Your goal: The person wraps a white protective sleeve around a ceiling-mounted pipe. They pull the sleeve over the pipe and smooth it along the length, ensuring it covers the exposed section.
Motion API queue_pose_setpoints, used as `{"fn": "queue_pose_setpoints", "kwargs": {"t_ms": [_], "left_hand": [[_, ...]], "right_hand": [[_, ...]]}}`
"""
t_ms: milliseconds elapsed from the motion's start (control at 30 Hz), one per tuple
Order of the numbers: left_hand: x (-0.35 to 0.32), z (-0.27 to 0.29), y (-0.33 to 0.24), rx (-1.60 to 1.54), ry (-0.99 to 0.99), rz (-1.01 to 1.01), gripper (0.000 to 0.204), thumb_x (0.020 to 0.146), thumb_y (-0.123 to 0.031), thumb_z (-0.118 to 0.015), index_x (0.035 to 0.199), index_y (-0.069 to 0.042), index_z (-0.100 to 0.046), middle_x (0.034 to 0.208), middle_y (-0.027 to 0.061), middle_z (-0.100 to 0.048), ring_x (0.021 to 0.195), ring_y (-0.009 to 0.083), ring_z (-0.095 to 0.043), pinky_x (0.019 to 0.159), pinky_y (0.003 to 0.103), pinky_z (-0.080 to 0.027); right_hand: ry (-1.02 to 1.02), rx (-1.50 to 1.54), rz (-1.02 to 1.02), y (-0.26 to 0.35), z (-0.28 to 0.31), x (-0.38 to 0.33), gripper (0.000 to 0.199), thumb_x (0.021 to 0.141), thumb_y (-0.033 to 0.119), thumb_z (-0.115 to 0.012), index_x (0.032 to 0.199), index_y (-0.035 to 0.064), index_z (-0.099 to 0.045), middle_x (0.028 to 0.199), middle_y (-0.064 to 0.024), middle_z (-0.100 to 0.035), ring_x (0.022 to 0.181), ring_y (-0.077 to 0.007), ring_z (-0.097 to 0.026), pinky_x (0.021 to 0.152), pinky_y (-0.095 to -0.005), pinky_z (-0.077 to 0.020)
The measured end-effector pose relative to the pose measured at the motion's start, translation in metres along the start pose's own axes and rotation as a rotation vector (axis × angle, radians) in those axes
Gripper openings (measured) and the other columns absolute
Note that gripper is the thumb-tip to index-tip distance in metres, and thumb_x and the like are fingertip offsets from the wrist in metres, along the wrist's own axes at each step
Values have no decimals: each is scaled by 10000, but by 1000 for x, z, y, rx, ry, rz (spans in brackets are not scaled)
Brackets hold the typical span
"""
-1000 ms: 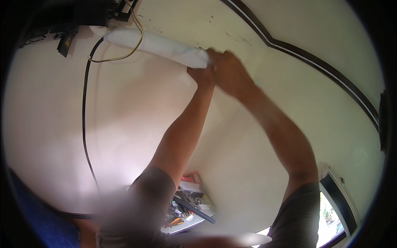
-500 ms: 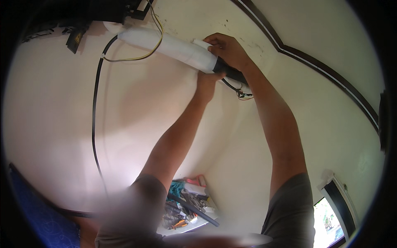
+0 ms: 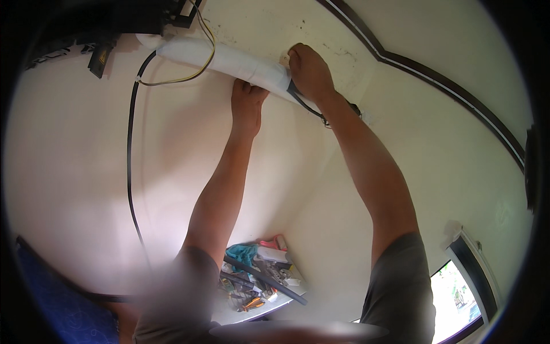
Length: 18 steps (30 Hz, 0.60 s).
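Observation:
A thick pipe bundle wrapped in white tape (image 3: 229,60) runs along the wall at the top, sloping down to the right. My left hand (image 3: 248,106) is under its middle, fingers curled up against the wrapping and partly hidden behind it. At the right end of the wrapping, my right hand (image 3: 312,71) closes round the bundle's upper side, with a bit of white tape (image 3: 285,58) showing by its fingertips. Black foam insulation and a black cable (image 3: 306,104) come out beneath this hand, and the hand covers most of the insulation.
A black unit (image 3: 109,20) hangs at the upper left, with a loose yellow-and-dark wire (image 3: 211,57) looping over the bundle. A black cable (image 3: 130,143) drops down the wall. Below, a shelf holds a black tube (image 3: 269,281), pliers (image 3: 252,304), and a teal cloth (image 3: 240,252).
My left hand has shifted left along the bundle, from the end of the wrapping to its middle. My right hand has turned and come down over the wrapping's end.

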<state>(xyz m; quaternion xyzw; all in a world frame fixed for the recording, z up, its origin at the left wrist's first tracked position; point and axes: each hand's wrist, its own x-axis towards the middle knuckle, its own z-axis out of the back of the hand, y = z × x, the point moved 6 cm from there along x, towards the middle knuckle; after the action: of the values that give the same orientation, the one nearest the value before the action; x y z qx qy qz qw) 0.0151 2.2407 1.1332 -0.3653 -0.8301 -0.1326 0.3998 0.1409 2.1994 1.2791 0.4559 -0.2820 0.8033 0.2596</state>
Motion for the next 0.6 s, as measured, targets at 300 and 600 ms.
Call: {"fn": "queue_pose_setpoints", "kwargs": {"t_ms": [300,600], "left_hand": [[-43,-8,0,960,-99,78,291,1019,-261,-635,812,-56,-625,712,-39,-494,705,116,-517,666,317,-440],[-40,-19,101,579,-4,-251,644,930,11,-680,1473,-60,-343,1315,97,-522,1144,184,-586,922,357,-528]], "right_hand": [[84,-326,315,43,-22,-92,368,905,249,-732,1162,41,-572,1004,-138,-623,954,-328,-656,785,-485,-578],[325,-248,133,19,4,-75,248,1002,203,-660,1098,0,-555,986,-189,-662,941,-358,-718,770,-458,-588]]}}
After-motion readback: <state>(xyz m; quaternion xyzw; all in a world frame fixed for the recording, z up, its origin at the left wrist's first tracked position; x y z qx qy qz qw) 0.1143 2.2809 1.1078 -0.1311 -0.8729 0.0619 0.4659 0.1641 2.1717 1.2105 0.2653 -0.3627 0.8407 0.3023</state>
